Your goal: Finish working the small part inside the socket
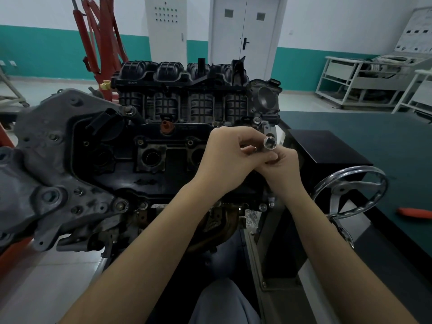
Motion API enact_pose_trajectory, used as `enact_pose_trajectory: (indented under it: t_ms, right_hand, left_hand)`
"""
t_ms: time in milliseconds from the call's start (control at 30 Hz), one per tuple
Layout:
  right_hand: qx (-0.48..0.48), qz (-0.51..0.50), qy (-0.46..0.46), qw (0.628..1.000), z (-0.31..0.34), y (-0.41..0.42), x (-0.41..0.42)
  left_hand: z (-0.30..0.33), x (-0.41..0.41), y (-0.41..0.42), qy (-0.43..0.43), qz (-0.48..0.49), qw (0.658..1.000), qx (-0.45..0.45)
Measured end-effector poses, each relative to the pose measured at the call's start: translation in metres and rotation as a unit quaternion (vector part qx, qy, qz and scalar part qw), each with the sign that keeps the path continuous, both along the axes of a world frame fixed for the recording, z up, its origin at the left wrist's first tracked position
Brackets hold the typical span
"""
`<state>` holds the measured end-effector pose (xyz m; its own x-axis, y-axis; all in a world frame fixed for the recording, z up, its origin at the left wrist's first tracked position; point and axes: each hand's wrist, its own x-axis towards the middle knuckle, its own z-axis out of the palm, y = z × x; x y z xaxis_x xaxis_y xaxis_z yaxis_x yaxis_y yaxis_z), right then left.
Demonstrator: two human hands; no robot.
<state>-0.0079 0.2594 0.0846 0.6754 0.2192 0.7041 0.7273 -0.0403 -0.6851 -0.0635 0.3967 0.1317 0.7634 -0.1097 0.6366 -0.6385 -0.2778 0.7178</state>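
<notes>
Chrome socket (270,143) pinched between both hands over the right end of the engine's black valve cover (163,164), left hand (228,155) curled on its shaft, right hand (280,164) gripping from below, open plug wells (151,157) left of the grip, handwheel (350,190) to its lower right.

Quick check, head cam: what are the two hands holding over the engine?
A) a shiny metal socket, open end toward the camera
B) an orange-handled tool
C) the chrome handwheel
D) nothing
A: the left hand and right hand both pinch the shiny metal socket above the engine; the chrome handwheel and orange-handled tool lie untouched to the right.
</notes>
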Motion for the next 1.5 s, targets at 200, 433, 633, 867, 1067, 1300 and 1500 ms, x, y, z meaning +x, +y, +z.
enact_pose_trajectory:
  t_ms: [200,433,633,867,1067,1300,1500]
  right_hand:
    - [-0.033,-0.019,-0.002,0.999,0.0,0.0,0.001]
    - [-0.048,-0.001,-0.002,0.999,0.002,-0.002,0.0]
    - [-0.042,0.003,0.004,0.999,0.005,-0.006,0.004]
    - [-0.061,0.029,-0.001,0.998,0.009,-0.007,-0.001]
    - [-0.045,0.009,0.003,0.999,0.008,-0.008,0.004]
    - [-0.059,0.019,-0.002,0.998,0.008,-0.008,0.0]
    - [-0.047,0.008,-0.007,0.999,0.008,-0.004,-0.003]
  left_hand:
    - [-0.002,0.0,0.0,0.026,-0.076,0.997,0.004]
    - [-0.006,0.002,-0.003,-0.009,0.009,1.0,0.009]
    - [-0.007,-0.001,-0.001,-0.004,-0.04,0.999,-0.015]
    - [-0.007,0.002,-0.002,-0.017,-0.016,1.0,-0.003]
    - [-0.005,0.001,-0.003,-0.012,0.005,1.0,-0.006]
    - [-0.006,0.001,-0.002,0.017,-0.046,0.999,-0.012]
    - [-0.005,-0.001,-0.005,-0.011,0.032,0.999,0.005]
